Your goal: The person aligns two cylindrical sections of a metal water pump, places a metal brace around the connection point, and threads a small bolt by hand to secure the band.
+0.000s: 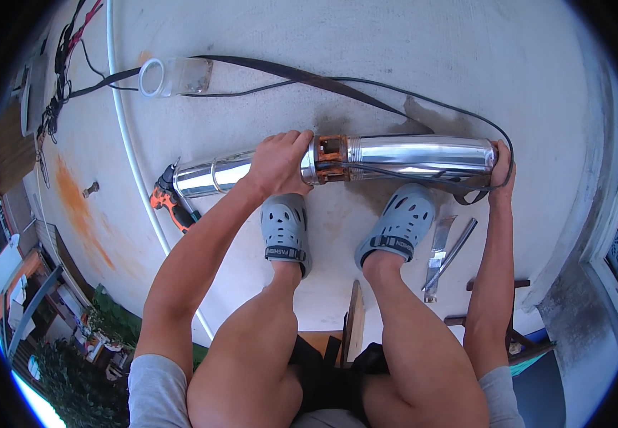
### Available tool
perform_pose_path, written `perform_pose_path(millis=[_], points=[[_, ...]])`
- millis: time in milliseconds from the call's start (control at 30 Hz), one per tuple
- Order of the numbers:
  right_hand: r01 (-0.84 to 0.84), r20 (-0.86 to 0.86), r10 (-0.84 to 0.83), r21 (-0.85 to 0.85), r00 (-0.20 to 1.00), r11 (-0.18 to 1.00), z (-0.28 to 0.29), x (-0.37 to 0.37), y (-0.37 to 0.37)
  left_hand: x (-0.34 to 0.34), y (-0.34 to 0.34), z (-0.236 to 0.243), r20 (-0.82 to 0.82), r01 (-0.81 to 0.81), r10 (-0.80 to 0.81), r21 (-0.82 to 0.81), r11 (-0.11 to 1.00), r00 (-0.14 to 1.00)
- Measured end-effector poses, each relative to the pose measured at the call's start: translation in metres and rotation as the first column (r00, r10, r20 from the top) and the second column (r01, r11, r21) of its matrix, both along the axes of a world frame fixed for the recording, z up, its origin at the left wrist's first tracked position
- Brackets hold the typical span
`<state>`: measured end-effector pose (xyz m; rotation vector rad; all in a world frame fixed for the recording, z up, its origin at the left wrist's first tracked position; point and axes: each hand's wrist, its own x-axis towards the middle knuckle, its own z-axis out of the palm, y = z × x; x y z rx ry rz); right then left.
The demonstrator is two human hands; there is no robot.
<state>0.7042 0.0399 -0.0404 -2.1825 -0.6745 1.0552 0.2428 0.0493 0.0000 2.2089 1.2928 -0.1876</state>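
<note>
A long, shiny stainless-steel submersible pump point(412, 151) lies across the floor just beyond my feet. An orange-brown, rusty open section point(332, 149) joins its two cylinders. My left hand point(280, 162) wraps over the left cylinder, right beside that section. At the far right end, my right hand point(502, 167) grips the pump's end; part of its fingers is hidden. A black cable point(402, 173) runs along the right cylinder and loops past my right hand. Touching or very near the pump's left end lies an orange and black cordless drill point(168, 200).
Behind the pump, a clear plastic jar point(173, 77) lies on its side near a flat black hose point(273, 68). A metal strip point(437, 260) and a metal rod point(453, 253) lie right of my feet. A white pipe point(125, 128) crosses the floor at left.
</note>
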Motion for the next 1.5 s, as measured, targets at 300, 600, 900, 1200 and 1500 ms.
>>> perform_pose_path(millis=[300, 600, 900, 1200, 1500], points=[[-0.028, -0.083, 0.030, 0.021, 0.996, 0.999, -0.014, 0.017, 0.000, -0.002, 0.007, 0.003, -0.046, 0.006, -0.010, -0.093, 0.996, 0.999], [-0.072, -0.154, 0.067, -0.023, 0.986, 0.997, -0.002, 0.015, 0.003, -0.002, 0.007, 0.003, -0.044, -0.013, 0.008, -0.126, 0.992, 0.999], [-0.025, -0.128, 0.015, -0.080, 0.992, 0.996, -0.015, 0.029, -0.001, -0.003, -0.018, -0.009, 0.065, -0.050, 0.042, 0.134, 0.990, 0.997], [0.010, -0.119, -0.017, -0.061, 0.993, 0.998, -0.015, 0.026, -0.002, -0.003, -0.018, -0.004, -0.017, -0.053, 0.054, 0.047, 0.997, 0.998], [-0.029, -0.100, 0.021, -0.080, 0.995, 0.996, -0.008, 0.023, -0.002, 0.000, -0.021, -0.003, -0.005, -0.067, 0.067, 0.057, 0.996, 0.998]])
